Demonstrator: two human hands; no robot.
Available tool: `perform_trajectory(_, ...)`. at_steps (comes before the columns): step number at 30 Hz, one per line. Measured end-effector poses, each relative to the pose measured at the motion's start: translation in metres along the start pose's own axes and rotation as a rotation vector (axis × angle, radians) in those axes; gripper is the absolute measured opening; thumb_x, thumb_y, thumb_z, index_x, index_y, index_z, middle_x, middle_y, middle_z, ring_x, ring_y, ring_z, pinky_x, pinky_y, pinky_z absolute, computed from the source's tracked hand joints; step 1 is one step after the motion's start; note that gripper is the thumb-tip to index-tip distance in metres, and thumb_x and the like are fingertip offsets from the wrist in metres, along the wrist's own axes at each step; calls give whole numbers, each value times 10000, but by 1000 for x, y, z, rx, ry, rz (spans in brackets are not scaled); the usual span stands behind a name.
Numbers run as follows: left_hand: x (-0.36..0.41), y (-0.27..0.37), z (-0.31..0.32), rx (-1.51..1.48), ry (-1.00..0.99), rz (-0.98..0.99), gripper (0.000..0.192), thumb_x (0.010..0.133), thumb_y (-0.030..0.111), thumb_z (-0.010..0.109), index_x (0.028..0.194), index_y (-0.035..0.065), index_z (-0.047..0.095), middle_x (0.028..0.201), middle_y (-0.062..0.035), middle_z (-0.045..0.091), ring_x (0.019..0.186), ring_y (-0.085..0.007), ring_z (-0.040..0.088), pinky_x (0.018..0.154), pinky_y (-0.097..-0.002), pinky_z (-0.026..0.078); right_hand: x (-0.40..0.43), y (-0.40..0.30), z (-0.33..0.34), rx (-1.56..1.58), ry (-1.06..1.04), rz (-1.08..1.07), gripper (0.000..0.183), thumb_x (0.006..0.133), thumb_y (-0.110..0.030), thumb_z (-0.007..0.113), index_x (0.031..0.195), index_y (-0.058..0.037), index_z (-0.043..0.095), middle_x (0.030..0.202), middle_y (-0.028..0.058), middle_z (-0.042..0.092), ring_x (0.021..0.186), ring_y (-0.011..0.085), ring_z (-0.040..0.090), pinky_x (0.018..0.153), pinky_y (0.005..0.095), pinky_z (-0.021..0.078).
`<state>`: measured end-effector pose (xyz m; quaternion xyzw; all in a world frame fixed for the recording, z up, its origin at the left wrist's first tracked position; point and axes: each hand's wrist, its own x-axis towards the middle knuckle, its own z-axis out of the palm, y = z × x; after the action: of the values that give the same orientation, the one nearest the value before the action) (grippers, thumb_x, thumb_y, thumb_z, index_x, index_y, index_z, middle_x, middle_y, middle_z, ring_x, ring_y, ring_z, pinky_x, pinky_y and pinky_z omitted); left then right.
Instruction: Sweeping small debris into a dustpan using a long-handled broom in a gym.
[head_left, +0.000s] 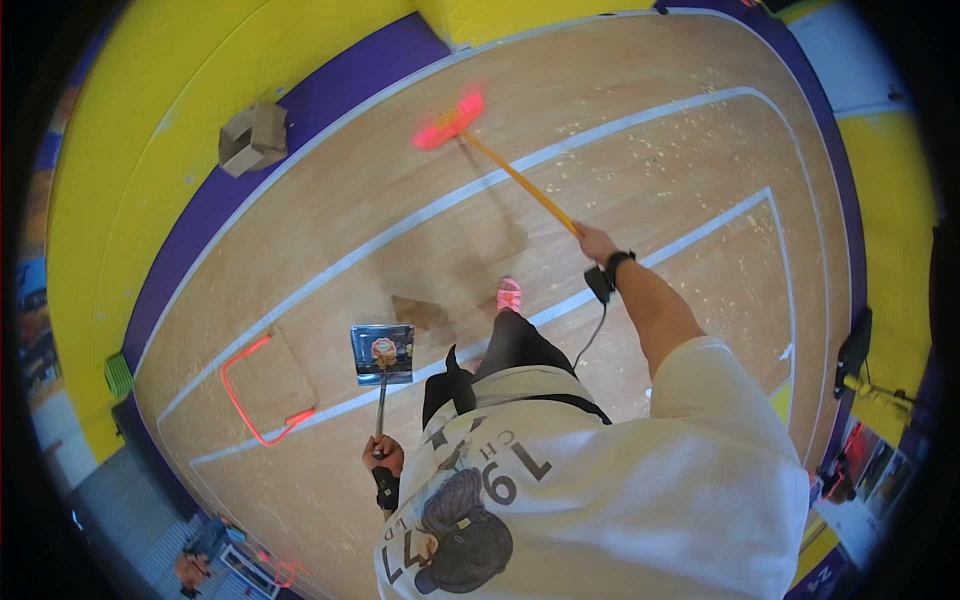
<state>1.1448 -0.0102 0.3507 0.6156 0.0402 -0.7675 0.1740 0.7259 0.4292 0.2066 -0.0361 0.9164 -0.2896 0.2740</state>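
Note:
My right hand (597, 244) grips the end of the yellow handle of a broom (529, 189), right of centre. The broom's pink head (450, 124) is on or just above the wooden floor farther ahead and looks blurred. In my left hand (383, 453) is the metal handle of a long-handled dustpan (382, 355), whose dark blue, shiny pan bears a printed picture. Whether the pan touches the floor I cannot tell. Pale flakes of debris (660, 142) lie scattered over the floor, mostly ahead and to the right.
An open cardboard box (255, 140) stands by the purple border at the upper left. A red-edged frame or panel (245, 405) lies left of the dustpan. A piece of brown cardboard (417, 312) lies ahead of the pan. Yellow and purple padding (851, 225) edges the floor.

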Motion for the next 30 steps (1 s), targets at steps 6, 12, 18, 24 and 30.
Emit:
perform_trajectory(6,39,4,86,172,-31,48,135,773,93,405,666,44,337,514,-25,366,374,-86,335,318,-203,231,-191,67,8,51,20,239,335,816,-261,384,1124,-137,423,1007,164,502,915,303,488,755,345,409)
perform_trajectory(12,80,-20,194,525,-213,-129,143,769,96,401,646,61,338,504,-5,333,366,-90,298,329,-209,226,-370,35,55,584,160,572,355,817,-208,437,1170,-191,404,596,-9,430,484,67,381,444,198,364)
perform_trajectory(18,124,-92,295,1101,-406,-127,77,739,65,421,716,106,360,527,-15,360,370,-104,315,323,-233,245,-437,-60,134,893,427,965,359,820,-206,430,1176,-182,395,551,-21,410,444,58,375,393,199,347)
perform_trajectory(24,138,-179,338,1671,-647,-142,136,730,26,400,830,106,354,491,-17,340,323,-106,304,286,-226,243,-435,-131,250,961,812,1035,400,808,-215,448,1197,-178,364,530,-17,404,424,60,386,379,204,353)
perform_trajectory(30,107,-221,323,2042,-981,-139,553,718,-12,369,1216,98,153,470,-14,330,313,-101,301,274,-242,247,-440,-180,339,1285,1142,1092,425,797,-200,481,1201,-152,358,611,-19,450,456,43,385,395,185,329)
